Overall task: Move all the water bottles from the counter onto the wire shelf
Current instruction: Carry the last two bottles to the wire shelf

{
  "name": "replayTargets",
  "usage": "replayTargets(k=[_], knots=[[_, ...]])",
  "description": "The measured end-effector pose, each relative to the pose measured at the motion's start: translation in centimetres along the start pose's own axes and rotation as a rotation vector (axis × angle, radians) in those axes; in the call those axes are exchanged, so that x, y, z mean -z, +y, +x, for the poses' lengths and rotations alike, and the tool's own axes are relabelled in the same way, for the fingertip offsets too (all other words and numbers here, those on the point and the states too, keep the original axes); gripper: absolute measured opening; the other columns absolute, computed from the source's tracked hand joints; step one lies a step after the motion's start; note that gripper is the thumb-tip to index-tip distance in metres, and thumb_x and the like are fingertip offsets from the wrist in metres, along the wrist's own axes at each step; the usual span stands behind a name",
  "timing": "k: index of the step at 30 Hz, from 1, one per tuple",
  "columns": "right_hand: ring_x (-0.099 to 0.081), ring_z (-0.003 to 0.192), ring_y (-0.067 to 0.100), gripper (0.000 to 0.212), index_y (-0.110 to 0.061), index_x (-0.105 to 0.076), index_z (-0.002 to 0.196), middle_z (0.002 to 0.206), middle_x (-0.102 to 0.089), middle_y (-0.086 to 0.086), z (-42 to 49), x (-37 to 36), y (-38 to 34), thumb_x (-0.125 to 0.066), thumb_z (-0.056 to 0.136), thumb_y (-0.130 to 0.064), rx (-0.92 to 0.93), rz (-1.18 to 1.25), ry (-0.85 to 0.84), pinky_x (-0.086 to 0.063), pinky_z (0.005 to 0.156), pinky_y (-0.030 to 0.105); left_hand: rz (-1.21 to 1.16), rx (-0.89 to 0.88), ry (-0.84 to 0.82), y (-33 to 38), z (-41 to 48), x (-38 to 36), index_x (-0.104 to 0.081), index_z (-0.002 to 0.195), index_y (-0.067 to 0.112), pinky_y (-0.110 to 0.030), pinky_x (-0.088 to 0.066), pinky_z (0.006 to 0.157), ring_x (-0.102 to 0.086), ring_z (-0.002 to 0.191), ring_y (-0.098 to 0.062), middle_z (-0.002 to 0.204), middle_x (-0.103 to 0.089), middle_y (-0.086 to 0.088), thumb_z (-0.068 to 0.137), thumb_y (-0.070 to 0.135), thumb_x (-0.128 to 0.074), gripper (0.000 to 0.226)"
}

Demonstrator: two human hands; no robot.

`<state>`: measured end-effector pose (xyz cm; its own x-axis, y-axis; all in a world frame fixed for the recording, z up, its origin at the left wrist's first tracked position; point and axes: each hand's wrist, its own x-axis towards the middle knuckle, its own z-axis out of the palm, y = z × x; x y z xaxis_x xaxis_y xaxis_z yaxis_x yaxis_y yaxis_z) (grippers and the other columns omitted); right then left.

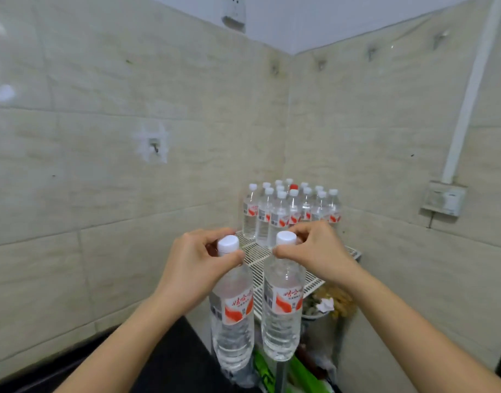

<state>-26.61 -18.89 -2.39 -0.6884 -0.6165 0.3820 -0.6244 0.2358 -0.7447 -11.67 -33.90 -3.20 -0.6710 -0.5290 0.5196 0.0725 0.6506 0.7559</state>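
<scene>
We carry two water bottles at once, one hanging from each hand by its neck, in front of the wire shelf [311, 279] in the corner. Our left hand [192, 265] has its fingers pinched closed around the neck of the left bottle [232, 307] just under the white cap, and our right hand [317, 248] is clamped the same way on the right bottle [282, 304]. Both bottles hang nearly upright, close beside each other, above the near edge of the shelf and not yet set on it. To do this step well, we think it best to keep the pinch firm below the cap ridge, carry both over the rim, and lower them onto the open wire near the front, bases flat across the wires so they do not tip. The far part of the shelf already holds a tight cluster of bottles [289, 211], so we should stop short of knocking them. The dark counter [170, 361] shows at the near left, with no bottles visible on that part. Pale tiled walls [130, 165] meet behind the shelf, and a wall socket [443, 201] sits at the right.
</scene>
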Motion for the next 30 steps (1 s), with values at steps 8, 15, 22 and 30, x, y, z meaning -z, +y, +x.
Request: replayTargets(k=[8, 15, 22, 30], knots=[[-0.029, 0.041, 0.004, 0.033, -0.008, -0.053, 0.054, 0.048, -0.036, -0.006, 9.7, 7.2, 6.9, -0.081, 0.066, -0.022, 0.000, -0.081, 0.141, -0.023, 0.043, 0.021, -0.022, -0.101, -0.131, 1.1, 11.5, -10.0, -0.072, 0.090, 0.019, -0.054, -0.056, 0.074, -0.066, 0.072, -0.017, 0.086, -0.073, -0.015, 0.073, 0.034, -0.071, 0.023], [-0.027, 0.041, 0.006, 0.052, -0.018, -0.032, 0.042, 0.044, -0.031, -0.009, 18.5, 10.0, 15.1, -0.078, 0.066, -0.022, 0.063, -0.149, 0.079, -0.023, 0.045, 0.024, 0.127, -0.056, -0.096, -1.2, 18.7, -19.1, -0.070, 0.090, 0.016, -0.051, -0.054, 0.070, -0.062, 0.068, -0.019, 0.085, -0.070, -0.019, 0.072, 0.042, -0.068, 0.032], [-0.036, 0.045, 0.012, 0.038, -0.016, -0.042, 0.051, 0.047, -0.037, -0.003, 26.4, 11.2, 21.6, -0.074, 0.070, -0.023, 0.158, -0.194, -0.118, -0.028, 0.045, 0.026, 0.212, 0.092, 0.026, -2.7, 23.4, -26.1, -0.066, 0.084, 0.023, -0.033, -0.044, 0.061, -0.049, 0.059, -0.015, 0.071, -0.064, -0.020, 0.078, 0.027, -0.072, 0.010], [-0.031, 0.048, 0.013, 0.033, -0.012, -0.044, 0.059, 0.053, -0.034, 0.001, 32.4, 10.4, 25.6, -0.072, 0.072, -0.021, 0.234, -0.179, -0.292, -0.021, 0.044, 0.025, 0.341, 0.199, 0.075, -3.9, 26.6, -30.4, -0.058, 0.128, 0.015, -0.032, -0.053, 0.083, -0.064, 0.091, -0.014, 0.109, -0.070, -0.002, 0.081, 0.026, -0.071, 0.049]])
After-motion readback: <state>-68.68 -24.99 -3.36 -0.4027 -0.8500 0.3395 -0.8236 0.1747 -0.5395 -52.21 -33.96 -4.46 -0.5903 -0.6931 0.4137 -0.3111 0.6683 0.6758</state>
